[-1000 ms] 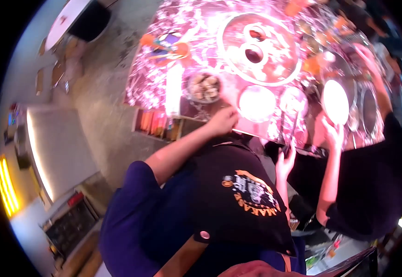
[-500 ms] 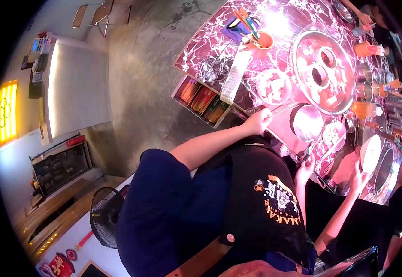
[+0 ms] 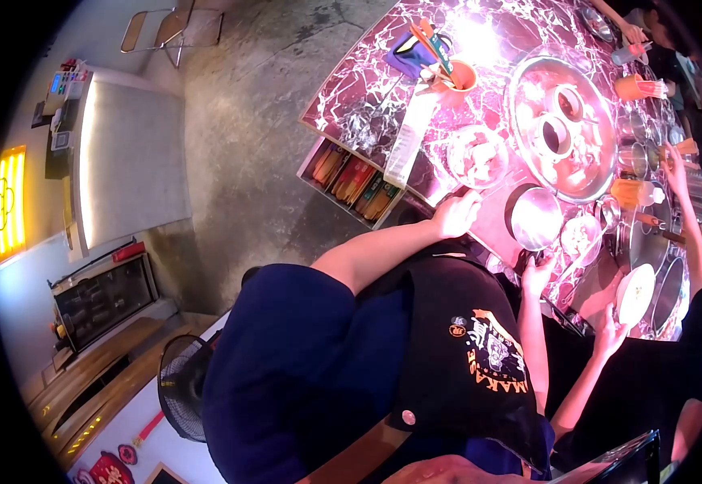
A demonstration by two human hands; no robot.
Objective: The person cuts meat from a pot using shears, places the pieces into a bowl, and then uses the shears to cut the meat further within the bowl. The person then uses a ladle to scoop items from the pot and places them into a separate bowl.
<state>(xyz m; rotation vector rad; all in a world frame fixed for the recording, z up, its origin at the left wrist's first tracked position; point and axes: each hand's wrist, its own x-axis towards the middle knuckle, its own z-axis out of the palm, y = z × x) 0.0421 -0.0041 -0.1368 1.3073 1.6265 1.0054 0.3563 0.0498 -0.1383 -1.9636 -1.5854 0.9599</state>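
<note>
My left hand (image 3: 457, 214) is at the near edge of a pinkish flat board or tray (image 3: 492, 214), fingers stretched towards its surface; I see nothing held in it. My right hand (image 3: 537, 276) is just below a shiny steel bowl (image 3: 536, 218) that rests on the board. Its fingers are bent, with a small dark shape beside them; what they hold is too small to make out. A clear bowl of pale food pieces (image 3: 478, 157) stands beyond the left hand. Beyond the right hand is a smaller dish of pale food (image 3: 581, 238).
A large round metal tray (image 3: 520, 105) holds two dark cups. An orange cup of utensils (image 3: 464, 77) stands beside a purple pouch (image 3: 411, 55). Below the table edge, a drawer (image 3: 352, 181) is pulled out. At right, a person's hand (image 3: 607, 332) holds a white bowl (image 3: 635, 294).
My left hand's fingers have loosened and straightened at the board's edge. My right hand has shifted slightly. The neighbouring person's other hand has moved up towards the glasses, and the white bowl has lowered.
</note>
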